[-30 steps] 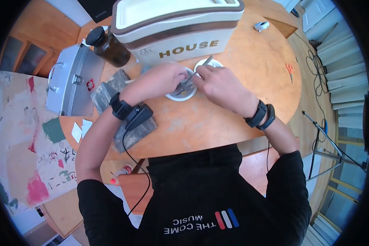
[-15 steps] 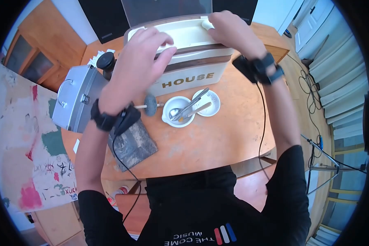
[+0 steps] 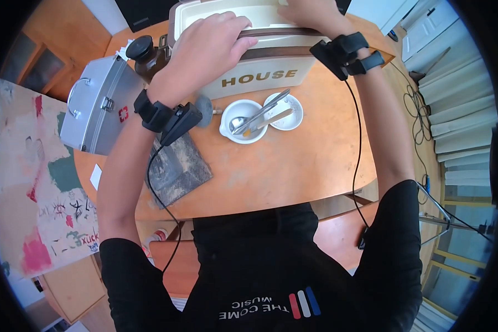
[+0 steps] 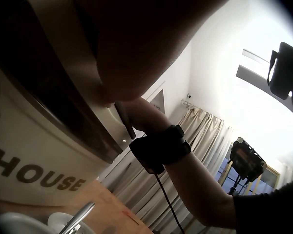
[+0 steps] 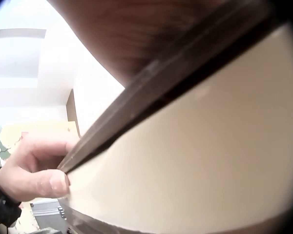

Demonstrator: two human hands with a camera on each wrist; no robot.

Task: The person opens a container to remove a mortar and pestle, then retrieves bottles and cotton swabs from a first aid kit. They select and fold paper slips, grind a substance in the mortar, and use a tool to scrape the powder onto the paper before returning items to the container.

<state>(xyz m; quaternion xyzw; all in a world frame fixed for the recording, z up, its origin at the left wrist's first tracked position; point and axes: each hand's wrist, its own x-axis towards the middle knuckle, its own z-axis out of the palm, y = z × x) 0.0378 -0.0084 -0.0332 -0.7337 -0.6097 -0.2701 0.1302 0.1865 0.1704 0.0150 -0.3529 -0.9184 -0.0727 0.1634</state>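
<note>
A cream box with brown bands [image 3: 205, 88], marked HOUSE, stands behind the bowls. My left hand [image 3: 210, 47] grips its left front rim; the right wrist view shows the left hand [image 5: 34, 170] with fingers over the rim and thumb against the cream wall [image 5: 200, 161]. At the right end, my right hand [image 3: 315, 14] bends over the rim, its fingertips partly hidden. A spoon [image 3: 238, 123] and other cutlery lean in a white bowl [image 3: 243, 139], touching a smaller white dish [image 3: 297, 119].
To the left stand a silver case [image 3: 91, 110] and a dark brown jar [image 3: 143, 52]. A grey stone slab [image 3: 180, 171] lies near the front left, with a round grey stone [image 3: 204, 110] behind it. Cables hang from both wrists.
Both hands have moved from the bowls up to the box's rim. The cutlery my hands were at now rests in the bowl. The head view has shifted.
</note>
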